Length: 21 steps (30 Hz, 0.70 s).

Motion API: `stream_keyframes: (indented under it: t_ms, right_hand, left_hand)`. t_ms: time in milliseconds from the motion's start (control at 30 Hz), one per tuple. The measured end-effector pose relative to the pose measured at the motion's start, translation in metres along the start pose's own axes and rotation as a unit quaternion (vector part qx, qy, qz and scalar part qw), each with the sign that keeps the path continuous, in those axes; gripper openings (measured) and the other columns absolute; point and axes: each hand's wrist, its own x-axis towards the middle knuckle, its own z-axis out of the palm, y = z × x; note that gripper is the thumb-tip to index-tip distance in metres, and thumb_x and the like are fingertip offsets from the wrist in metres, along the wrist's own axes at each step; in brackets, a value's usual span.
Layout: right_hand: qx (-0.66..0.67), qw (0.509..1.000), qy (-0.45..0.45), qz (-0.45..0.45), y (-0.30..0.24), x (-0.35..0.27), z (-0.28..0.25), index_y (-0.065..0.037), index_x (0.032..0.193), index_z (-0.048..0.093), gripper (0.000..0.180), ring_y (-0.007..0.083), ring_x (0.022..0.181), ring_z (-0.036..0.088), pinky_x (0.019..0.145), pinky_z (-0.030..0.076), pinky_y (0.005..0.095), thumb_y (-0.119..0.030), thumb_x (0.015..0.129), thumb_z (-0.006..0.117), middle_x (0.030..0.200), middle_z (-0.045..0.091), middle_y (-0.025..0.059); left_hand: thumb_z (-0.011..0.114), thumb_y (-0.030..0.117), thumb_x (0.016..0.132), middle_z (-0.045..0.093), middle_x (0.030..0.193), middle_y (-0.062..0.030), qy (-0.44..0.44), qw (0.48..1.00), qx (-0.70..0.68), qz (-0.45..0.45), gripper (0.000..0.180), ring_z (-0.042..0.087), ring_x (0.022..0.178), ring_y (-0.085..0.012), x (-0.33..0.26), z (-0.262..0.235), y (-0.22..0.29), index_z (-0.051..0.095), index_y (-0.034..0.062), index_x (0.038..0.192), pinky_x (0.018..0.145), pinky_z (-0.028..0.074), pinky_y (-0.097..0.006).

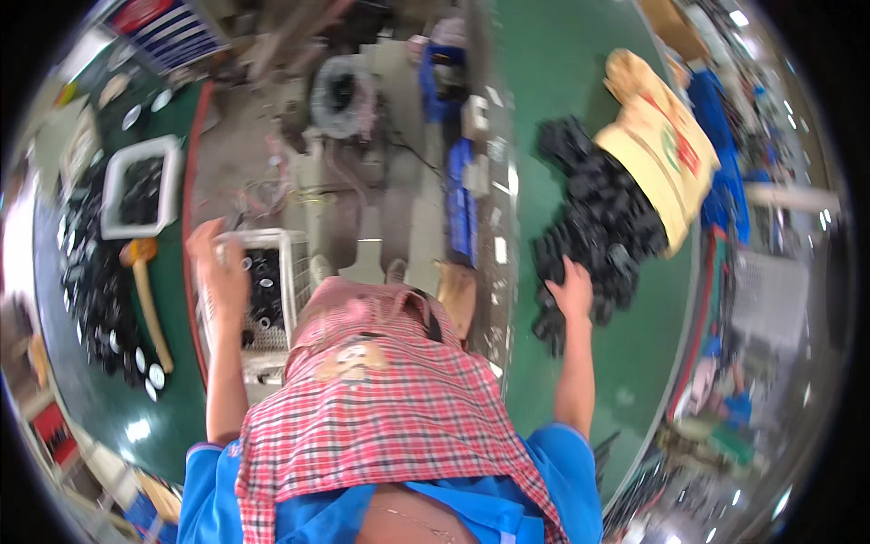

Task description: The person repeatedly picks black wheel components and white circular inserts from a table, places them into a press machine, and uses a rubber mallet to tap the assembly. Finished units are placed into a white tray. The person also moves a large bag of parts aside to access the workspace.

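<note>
My right hand (573,292) is at the near edge of a heap of small black parts (605,218) on the right-hand green table. Its thumb and forefinger are apart and touch the pile; I see nothing gripped between them. The heap spreads from the mouth of a yellow woven sack (666,159) lying on its side. My left hand (220,276), slightly blurred, hovers by the left table's red edge with fingers apart and nothing in them. Beside it stands a white plastic basket (299,272) holding black ring-like parts, some with pale centres.
On the left green table (177,399) lie many black pieces (91,272), a white tray (170,181) of black parts and a mallet (149,299) with a pale handle. Between the tables are a bag-lined bin (343,95) and blue containers (462,199).
</note>
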Motion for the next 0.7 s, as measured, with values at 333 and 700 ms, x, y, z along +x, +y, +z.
stream_keyframes:
  t_ms: [333, 700]
  right_hand:
    - [0.613, 0.777, -0.094, -0.108, -0.265, 0.057, -0.031, 0.0, 0.115, 0.055, 0.04, 0.0117, 0.09, 0.057, 0.078, 0.048, 0.0265, -0.015, 0.086, 0.077, 0.102, 0.061, 0.004]
    - [0.701, 0.437, -0.52, -0.218, -0.545, -0.002, -0.058, 0.004, 0.14, 0.035, 0.086, 0.0292, 0.109, 0.062, 0.101, 0.047, 0.0405, -0.055, 0.087, 0.068, 0.116, 0.061, 0.0182]
  left_hand:
    - [0.071, 0.023, 0.085, 0.051, 0.127, -0.0184, -0.283, 0.935, -0.209, -0.034, 0.062, 0.055, 0.119, -0.0348, -0.05, 0.014, 0.106, 0.044, 0.0043, 0.137, 0.099, 0.048, -0.044]
    - [0.043, 0.029, 0.106, 0.067, 0.092, -0.0104, -0.19, 0.752, -0.524, -0.353, 0.035, 0.068, 0.075, -0.0183, -0.056, -0.111, 0.017, 0.053, -0.0021, 0.119, 0.07, 0.056, -0.034]
